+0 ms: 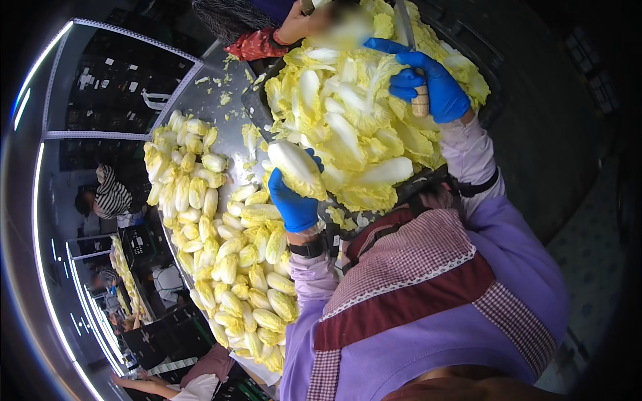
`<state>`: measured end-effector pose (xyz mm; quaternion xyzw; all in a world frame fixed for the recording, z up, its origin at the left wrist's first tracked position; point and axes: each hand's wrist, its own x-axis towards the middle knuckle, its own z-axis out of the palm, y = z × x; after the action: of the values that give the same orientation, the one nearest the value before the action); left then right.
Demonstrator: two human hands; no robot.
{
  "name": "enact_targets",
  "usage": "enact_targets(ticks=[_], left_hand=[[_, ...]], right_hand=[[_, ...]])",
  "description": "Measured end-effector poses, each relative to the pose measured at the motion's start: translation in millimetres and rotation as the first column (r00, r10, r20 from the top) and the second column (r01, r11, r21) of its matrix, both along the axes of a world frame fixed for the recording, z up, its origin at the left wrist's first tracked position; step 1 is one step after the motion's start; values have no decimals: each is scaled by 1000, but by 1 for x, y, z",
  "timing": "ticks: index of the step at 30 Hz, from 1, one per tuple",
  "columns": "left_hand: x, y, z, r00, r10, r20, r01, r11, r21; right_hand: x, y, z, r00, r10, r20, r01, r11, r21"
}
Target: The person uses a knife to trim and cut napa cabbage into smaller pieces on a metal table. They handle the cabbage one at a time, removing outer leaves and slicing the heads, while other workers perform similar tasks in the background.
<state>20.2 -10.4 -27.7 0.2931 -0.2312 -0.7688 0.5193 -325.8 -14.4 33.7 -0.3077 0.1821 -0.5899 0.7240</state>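
Note:
My left hand (pixel 296 195), in a blue glove, holds a trimmed head of napa cabbage (pixel 297 168) with its white base pointing up and left. The gloved fingers of my right hand (pixel 431 87) are closed around the wooden handle of a knife (pixel 421 103), its blade pointing towards the top of the picture. Both hands are over or beside a dark crate (pixel 258 108) heaped with loose yellow and white cabbage leaves (pixel 346 130). Many small cabbage heads (pixel 230 270) lie piled on the metal table, left of and below my left hand.
Across the crate, a co-worker's hand and red sleeve (pixel 258 45) reach in at the top. Leaf scraps lie on the metal table (pixel 200 95). A metal frame (pixel 100 134) stands beyond the table at the left, with other people and black crates further off.

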Motion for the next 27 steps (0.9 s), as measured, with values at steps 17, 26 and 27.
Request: enact_targets(ticks=[17,26,27], left_hand=[[-26,-3,-16,985,154,-76,-157,987,-42],[-35,4,10,987,98,-125,-96,995,23],[-35,6,12,983,98,-155,-94,995,33]], right_hand=[[157,35,-38,404,-518,-754,100,844,-526],[144,36,-25,519,-475,-711,223,878,-423],[141,35,-25,598,-424,-680,225,903,-366]])
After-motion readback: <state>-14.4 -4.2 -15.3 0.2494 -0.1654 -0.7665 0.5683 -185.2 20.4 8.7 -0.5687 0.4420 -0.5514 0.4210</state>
